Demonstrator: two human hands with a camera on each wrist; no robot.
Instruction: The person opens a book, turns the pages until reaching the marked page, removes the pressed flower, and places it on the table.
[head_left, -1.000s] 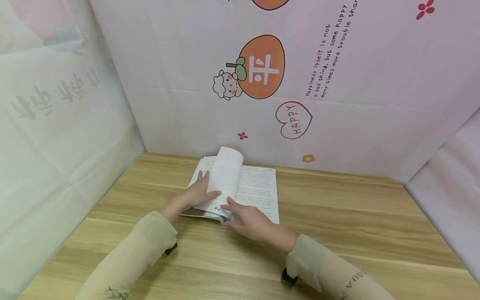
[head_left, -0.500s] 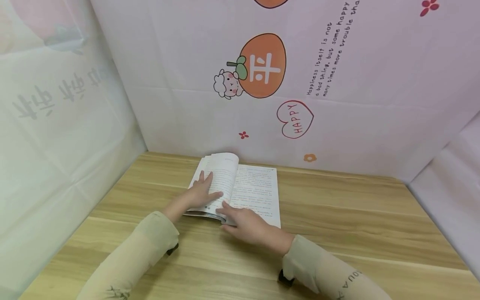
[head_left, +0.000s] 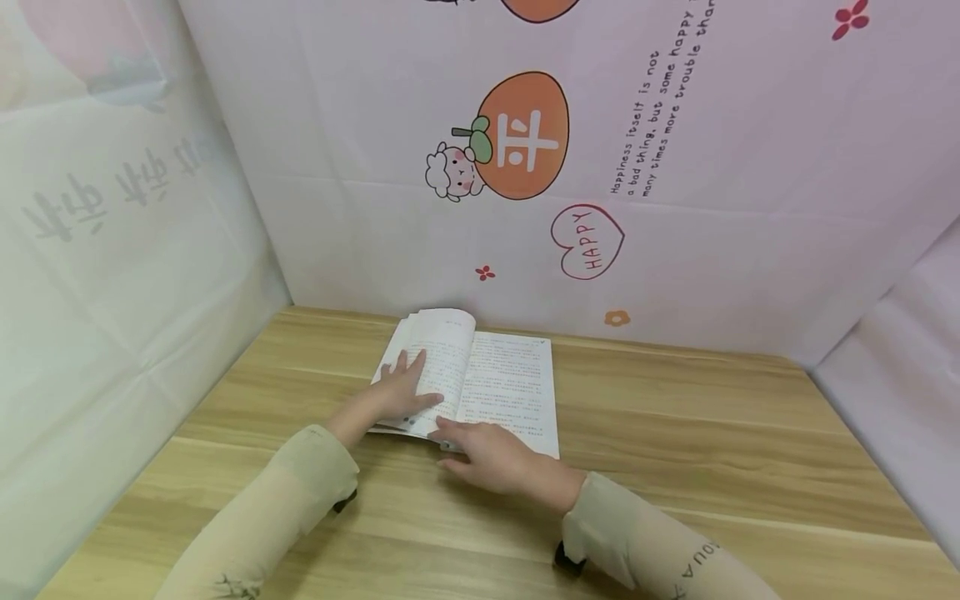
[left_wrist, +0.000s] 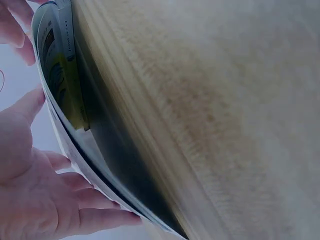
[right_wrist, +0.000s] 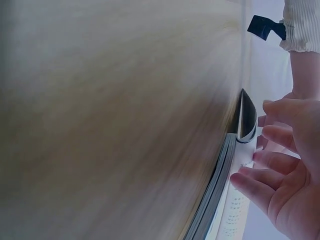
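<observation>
An open book [head_left: 512, 379] with printed text lies near the back edge of the table. My left hand [head_left: 397, 393] rests on its left page [head_left: 442, 329] with fingers spread. In the left wrist view, the left side curves up off the table and a cover [left_wrist: 61, 65] with yellow and dark print shows beneath. My right hand [head_left: 491, 454] is at the bottom of the book's spine, its fingertips by the inner edge of the left page. Loosely bent fingers and the stack of pages [right_wrist: 220, 190] appear in the right wrist view.
The wooden table [head_left: 675, 467] runs up to a white printed sheet [head_left: 360, 208] hanging at the back. More white sheeting [head_left: 135, 292] encloses the left side, and another sheet [head_left: 907, 333] the right. Both wrists carry a small black device [head_left: 570, 558].
A raised page has come down onto the left side under my left hand, which stays there. My right hand has shifted slightly left and down along the page's bottom edge.
</observation>
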